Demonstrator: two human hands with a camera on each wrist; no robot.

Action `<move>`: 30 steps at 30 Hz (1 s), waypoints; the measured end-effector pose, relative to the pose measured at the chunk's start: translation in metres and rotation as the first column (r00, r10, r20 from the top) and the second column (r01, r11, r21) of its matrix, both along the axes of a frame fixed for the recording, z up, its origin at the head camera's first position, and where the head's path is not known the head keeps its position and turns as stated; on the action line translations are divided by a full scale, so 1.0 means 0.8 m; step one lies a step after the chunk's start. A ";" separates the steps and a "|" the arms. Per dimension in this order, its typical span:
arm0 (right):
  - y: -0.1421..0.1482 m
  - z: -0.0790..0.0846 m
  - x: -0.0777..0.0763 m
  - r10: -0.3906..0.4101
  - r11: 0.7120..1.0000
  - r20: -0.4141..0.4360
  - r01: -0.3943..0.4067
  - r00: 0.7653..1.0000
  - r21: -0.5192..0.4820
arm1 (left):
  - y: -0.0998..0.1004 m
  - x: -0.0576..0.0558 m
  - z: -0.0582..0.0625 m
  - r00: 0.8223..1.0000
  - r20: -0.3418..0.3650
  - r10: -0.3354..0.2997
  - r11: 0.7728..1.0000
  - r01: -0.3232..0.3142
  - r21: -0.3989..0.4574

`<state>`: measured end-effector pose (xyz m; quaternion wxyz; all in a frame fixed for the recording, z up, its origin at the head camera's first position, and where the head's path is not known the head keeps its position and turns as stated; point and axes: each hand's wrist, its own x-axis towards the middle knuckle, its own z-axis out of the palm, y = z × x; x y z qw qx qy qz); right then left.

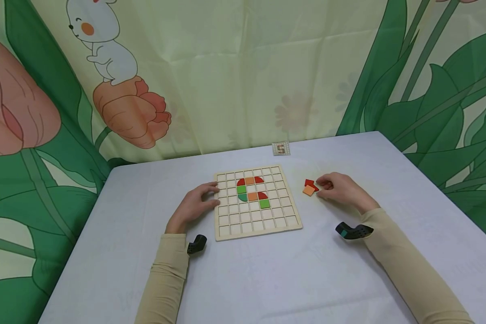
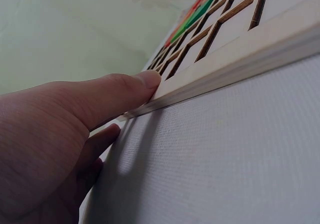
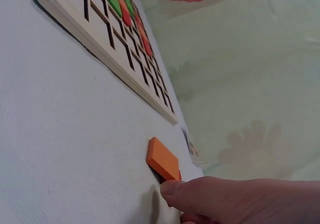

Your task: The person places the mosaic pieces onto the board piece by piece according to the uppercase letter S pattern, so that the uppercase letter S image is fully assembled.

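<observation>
A square wooden grid board point(image 1: 259, 228) lies on the table, with several red, orange and green tiles in its cells. My left hand point(image 1: 193, 204) rests at the board's left edge; in the left wrist view its thumb point(image 2: 135, 84) touches the rim, the other fingers partly hidden. Right of the board is a small pile: an orange square tile point(image 1: 308, 190) and red tiles point(image 1: 309, 182). My right hand point(image 1: 340, 189) pinches a red tile at the pile's right side. Beside the orange tile point(image 3: 163, 159), the right thumb point(image 3: 190, 196) covers most of that red piece.
A small card point(image 1: 281, 148) with a gridded figure like a 5 or S lies near the table's back edge. White cloth covers the table point(image 1: 267, 274). Behind it hangs a printed curtain point(image 1: 227, 81). Each wrist bears a black camera point(image 1: 353, 231).
</observation>
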<state>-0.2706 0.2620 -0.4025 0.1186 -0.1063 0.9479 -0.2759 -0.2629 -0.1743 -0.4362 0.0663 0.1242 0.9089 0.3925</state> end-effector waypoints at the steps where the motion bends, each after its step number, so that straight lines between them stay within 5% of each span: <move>1: -0.001 0.000 0.000 0.003 1.000 -0.003 -0.003 1.000 -0.001 | 0.000 0.000 0.000 1.000 0.000 0.001 1.000 -0.001 -0.001; 21: -0.009 -0.011 -0.009 0.010 1.000 -0.048 -0.011 0.999 -0.013 | 0.001 0.001 0.002 1.000 0.000 0.006 1.000 -0.006 -0.006; 30: 0.000 -0.003 -0.004 -0.083 0.992 -0.080 0.090 0.993 0.091 | 0.002 0.001 0.002 1.000 0.005 0.009 1.000 -0.009 -0.007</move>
